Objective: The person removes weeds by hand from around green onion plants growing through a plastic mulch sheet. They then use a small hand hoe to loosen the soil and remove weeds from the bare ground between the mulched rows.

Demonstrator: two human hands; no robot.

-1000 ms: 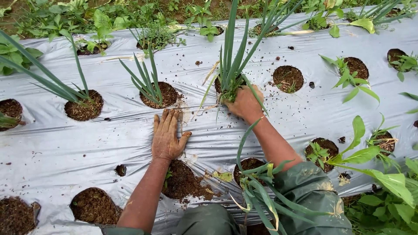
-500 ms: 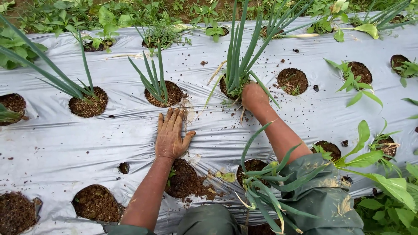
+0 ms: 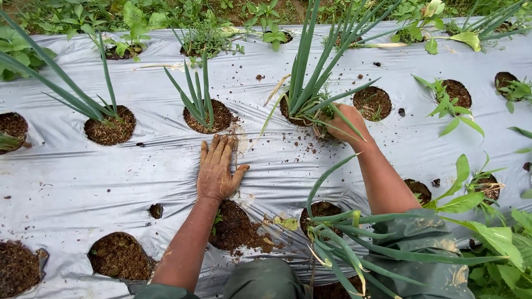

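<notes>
- Plastic mulch sheet (image 3: 83, 177): silver-grey, wrinkled, spread across the whole bed, cut with round planting holes, flecked with soil crumbs.
- Far-left onion plant (image 3: 83, 102): long green blades leaning left, rooted in a soil-filled hole at the sheet's left side.
- Small onion plant (image 3: 197, 97): upright short blades, set in the hole just above the left hand.
- Left hand (image 3: 216, 169): soiled, palm down, fingers straight and together, thumb out to the right; pressed flat on the plastic and grasping nothing.
- Open soil hole (image 3: 235, 227): dark loose earth, just below the left wrist.
- Tall onion clump (image 3: 307, 72): blades rising to the top edge, based in a hole at centre, low weeds at its foot.
- Right hand (image 3: 343, 122): at the right rim of that hole, touching the clump's base; fingers curled downward among the greenery, but whether they clutch weeds or stems cannot be told, as leaves cover them.
- Near onion plant (image 3: 338, 243): drooping blades over the green sleeve (image 3: 415, 254).
- Weedy holes (image 3: 454, 91): 2 or more at the right, with broad-leaved seedlings.
</notes>
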